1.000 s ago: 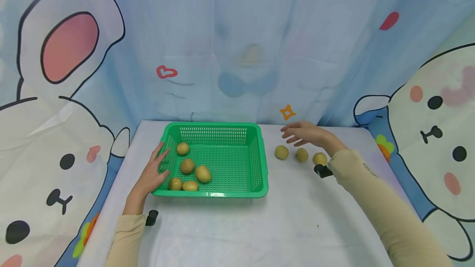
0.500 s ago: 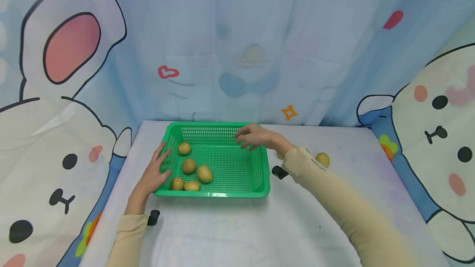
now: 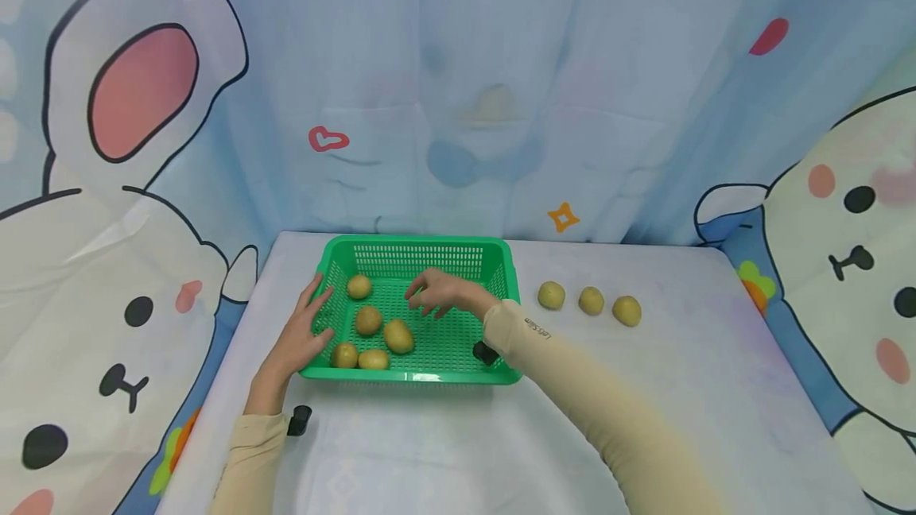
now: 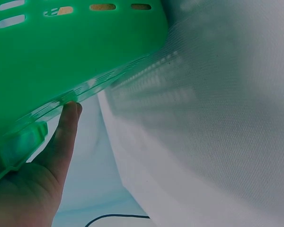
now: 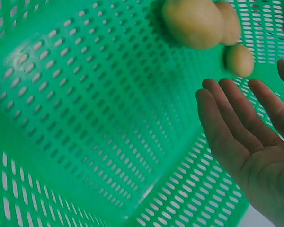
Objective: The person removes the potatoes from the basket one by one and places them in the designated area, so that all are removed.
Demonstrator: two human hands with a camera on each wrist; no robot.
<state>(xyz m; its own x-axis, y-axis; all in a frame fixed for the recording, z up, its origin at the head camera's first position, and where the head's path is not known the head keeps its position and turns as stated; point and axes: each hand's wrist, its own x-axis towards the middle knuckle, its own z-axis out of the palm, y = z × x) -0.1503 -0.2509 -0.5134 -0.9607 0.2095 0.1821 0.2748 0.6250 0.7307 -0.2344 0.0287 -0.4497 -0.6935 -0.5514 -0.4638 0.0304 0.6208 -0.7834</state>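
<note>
A green plastic basket [image 3: 411, 377] stands on the white-covered table with several potatoes [image 3: 398, 337] in its left half. My left hand [image 3: 296, 336] rests at its left rim, fingers spread and fairly straight. In the left wrist view, one straight finger [image 4: 68, 120] touches the basket's outer side [image 4: 85, 52]. My right hand [image 3: 444, 291] hovers over the middle of the basket, palm down, holding nothing. The right wrist view shows its fingers [image 5: 241, 111] slightly bent and apart from the potatoes [image 5: 194, 21].
Three potatoes lie in a row right of the basket: one close to it [image 3: 551, 295], a middle potato [image 3: 591, 300] and a far potato [image 3: 626, 311]. A blue printed curtain [image 3: 465, 102] hangs behind the table [image 3: 572, 404].
My right hand has moved left, from above the row of potatoes on the table to over the basket's middle. My left hand has stayed at the rim, and the potatoes lie as before.
</note>
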